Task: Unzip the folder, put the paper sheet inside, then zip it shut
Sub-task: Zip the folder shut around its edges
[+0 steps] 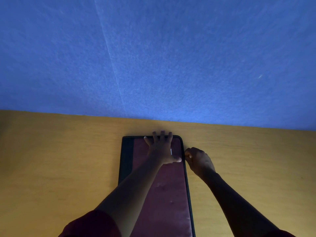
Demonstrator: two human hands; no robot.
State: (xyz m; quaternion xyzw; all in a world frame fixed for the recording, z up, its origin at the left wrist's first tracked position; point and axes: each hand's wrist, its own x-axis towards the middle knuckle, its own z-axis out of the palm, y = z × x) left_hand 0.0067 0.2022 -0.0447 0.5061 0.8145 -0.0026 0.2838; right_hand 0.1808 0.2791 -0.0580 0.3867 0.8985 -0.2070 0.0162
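Left hand [161, 147] spread flat on folder [164, 190], right hand [198, 159] pinching its right edge

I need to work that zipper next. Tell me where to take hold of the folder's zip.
Pinch the zip with the right hand from the right, on the folder's right edge near the far corner; the left hand presses the cover flat. The pull itself is hidden.

Both forearms are bare from the elbow down, no watch, rings or bands that I can spot. The left hand [161, 148] side has a dark maroon short sleeve [90, 224] bunched above the elbow, and a sliver of the same maroon shows behind the right hand [198, 159].
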